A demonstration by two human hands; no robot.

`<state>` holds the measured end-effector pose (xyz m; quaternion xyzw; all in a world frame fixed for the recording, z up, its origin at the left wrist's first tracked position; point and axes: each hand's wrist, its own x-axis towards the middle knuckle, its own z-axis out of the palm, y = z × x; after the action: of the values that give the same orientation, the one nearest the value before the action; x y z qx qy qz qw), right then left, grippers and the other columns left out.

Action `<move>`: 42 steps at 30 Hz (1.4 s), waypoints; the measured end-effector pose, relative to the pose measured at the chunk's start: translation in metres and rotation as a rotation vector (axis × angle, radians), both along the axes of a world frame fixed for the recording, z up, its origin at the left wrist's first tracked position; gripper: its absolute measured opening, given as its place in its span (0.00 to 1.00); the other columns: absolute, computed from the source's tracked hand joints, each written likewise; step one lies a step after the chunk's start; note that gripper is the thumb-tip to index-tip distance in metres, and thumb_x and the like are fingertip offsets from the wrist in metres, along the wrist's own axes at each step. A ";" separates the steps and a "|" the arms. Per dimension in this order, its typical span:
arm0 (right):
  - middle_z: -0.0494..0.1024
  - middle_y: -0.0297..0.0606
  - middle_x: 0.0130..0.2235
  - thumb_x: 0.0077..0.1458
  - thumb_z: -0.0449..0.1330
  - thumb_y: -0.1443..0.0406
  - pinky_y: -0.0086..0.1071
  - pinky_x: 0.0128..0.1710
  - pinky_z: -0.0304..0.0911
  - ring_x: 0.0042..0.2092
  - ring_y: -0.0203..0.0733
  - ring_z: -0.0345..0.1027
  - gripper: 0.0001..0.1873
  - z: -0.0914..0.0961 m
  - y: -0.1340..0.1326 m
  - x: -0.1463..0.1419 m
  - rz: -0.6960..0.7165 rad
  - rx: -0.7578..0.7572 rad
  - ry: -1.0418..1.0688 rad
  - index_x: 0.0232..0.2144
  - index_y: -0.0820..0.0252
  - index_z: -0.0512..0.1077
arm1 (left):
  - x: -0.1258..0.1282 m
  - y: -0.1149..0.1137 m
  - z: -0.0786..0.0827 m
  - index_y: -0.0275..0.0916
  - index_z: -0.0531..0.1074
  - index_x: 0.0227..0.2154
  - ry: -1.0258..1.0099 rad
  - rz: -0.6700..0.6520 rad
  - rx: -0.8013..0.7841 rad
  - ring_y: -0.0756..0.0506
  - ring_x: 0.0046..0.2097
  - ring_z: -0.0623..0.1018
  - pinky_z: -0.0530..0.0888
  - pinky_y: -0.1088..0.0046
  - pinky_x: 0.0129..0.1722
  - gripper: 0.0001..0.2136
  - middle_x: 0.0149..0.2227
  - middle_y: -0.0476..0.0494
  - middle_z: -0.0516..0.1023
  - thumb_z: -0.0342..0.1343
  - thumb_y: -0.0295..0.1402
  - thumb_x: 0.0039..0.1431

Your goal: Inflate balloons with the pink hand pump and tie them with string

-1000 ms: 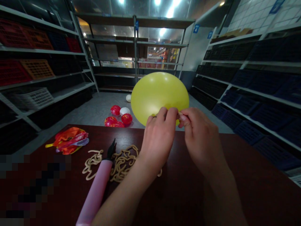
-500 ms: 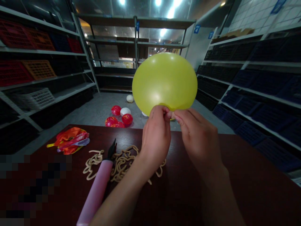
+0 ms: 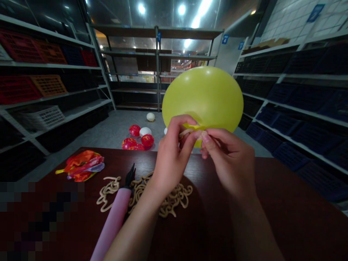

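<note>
A large inflated yellow balloon [image 3: 206, 94] floats up behind my two hands, its neck toward me. My left hand [image 3: 170, 157] is closed at the neck, with a short bit of beige cord [image 3: 185, 133] showing between its thumb and curled fingers. Right against it, my right hand [image 3: 231, 159] pinches at the balloon's neck. The fingertips meet there and cover the neck, so how cord and neck lie together is hidden. Below, a pile of beige cords [image 3: 174, 201] lies on the dark table [image 3: 212, 217]. A pink hand pump [image 3: 114, 221] with a black nozzle rests beside them.
Limp, colourful uninflated balloons [image 3: 85, 165] lie at the table's left. On the floor beyond are several red balloons [image 3: 129, 143] and white balloons [image 3: 145, 132]. Shelves with crates [image 3: 49, 85] line the left wall, and dark crates [image 3: 307, 134] fill the right shelves.
The yellow balloon has shifted right and slightly down. My left hand has turned and its fingers have opened out somewhat, so the beige cord now shows in it. My right hand still pinches.
</note>
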<state>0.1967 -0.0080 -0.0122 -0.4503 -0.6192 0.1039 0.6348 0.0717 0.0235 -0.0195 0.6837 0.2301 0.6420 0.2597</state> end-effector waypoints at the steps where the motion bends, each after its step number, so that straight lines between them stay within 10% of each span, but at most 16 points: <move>1: 0.73 0.28 0.24 0.57 0.62 0.60 0.28 0.24 0.62 0.22 0.31 0.64 0.07 0.000 0.001 -0.001 0.077 -0.035 0.103 0.32 0.57 0.75 | -0.002 0.001 0.001 0.41 0.70 0.43 0.018 -0.014 0.027 0.49 0.37 0.74 0.71 0.72 0.37 0.06 0.39 0.45 0.75 0.54 0.32 0.65; 11: 0.71 0.26 0.22 0.53 0.64 0.62 0.26 0.21 0.62 0.19 0.26 0.58 0.05 -0.005 0.009 -0.001 0.445 -0.198 0.399 0.29 0.57 0.75 | -0.013 0.006 0.004 0.41 0.79 0.36 0.085 0.054 0.124 0.50 0.31 0.70 0.69 0.72 0.34 0.03 0.28 0.49 0.73 0.61 0.31 0.60; 31: 0.70 0.30 0.20 0.54 0.61 0.48 0.26 0.17 0.51 0.17 0.27 0.54 0.20 -0.055 0.053 -0.030 0.471 -0.353 0.301 0.27 0.60 0.72 | -0.012 0.050 -0.027 0.34 0.70 0.26 -0.553 0.033 -0.506 0.55 0.21 0.60 0.57 0.79 0.21 0.18 0.21 0.54 0.64 0.64 0.46 0.52; 42: 0.71 0.30 0.24 0.49 0.65 0.51 0.27 0.19 0.59 0.19 0.28 0.57 0.18 -0.045 0.062 -0.003 0.409 -0.265 0.459 0.29 0.61 0.73 | -0.001 0.057 -0.036 0.36 0.79 0.37 -0.053 -0.103 -0.217 0.48 0.32 0.73 0.68 0.74 0.34 0.09 0.31 0.45 0.76 0.61 0.35 0.58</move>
<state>0.1933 0.0536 -0.0575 -0.3600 -0.5188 0.4074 0.6597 0.0710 0.0800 -0.0553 0.6453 0.2561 0.6169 0.3707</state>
